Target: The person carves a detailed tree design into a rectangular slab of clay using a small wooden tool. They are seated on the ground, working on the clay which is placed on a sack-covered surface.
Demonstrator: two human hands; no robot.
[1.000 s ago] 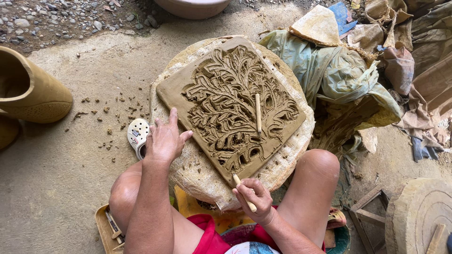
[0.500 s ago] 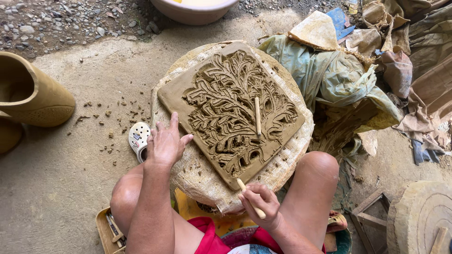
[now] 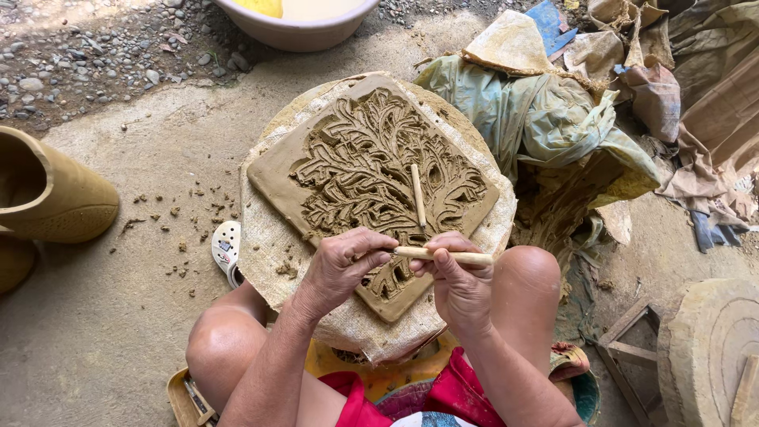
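Clay slab (image 3: 356, 170): square, brown, carved in relief with a branching tree pattern; lay turned like a diamond at centre frame on a cloth-covered round stand (image 3: 269, 237), between the seated person's bare knees.

Wooden stick (image 3: 444, 255): pale, slender; lay crosswise over the slab's lower corner, held at both ends. Left hand (image 3: 341, 265): fingers curled, its grip pinched together on the stick's left tip, directly over the carved trunk. Right hand (image 3: 458, 281): grip clamped round the stick's middle, thumb on top, the right end jutting out toward the right knee.

Second stick (image 3: 417, 195): same pale wood; lay loose, nearly vertical, on the relief just above the hands, touched by neither.

Surroundings: concrete floor (image 3: 118, 332) at left, strewn with small clay crumbs (image 3: 186, 225) just left of the stand. White sandal (image 3: 227, 249): partly tucked under the stand's left edge. Tan clay vessel (image 3: 51, 198): on its side at the left edge of the frame. Pale basin (image 3: 304, 28): at top centre, cut off by the frame. Gravel (image 3: 87, 55): upper left. Crumpled greenish plastic sheeting (image 3: 538, 119): just right of the stand, with brown paper and rags (image 3: 672, 87) heaped in the upper right. Round wooden block (image 3: 711, 348): lower right corner. Red cloth (image 3: 466, 391): at the person's lap, bottom centre.
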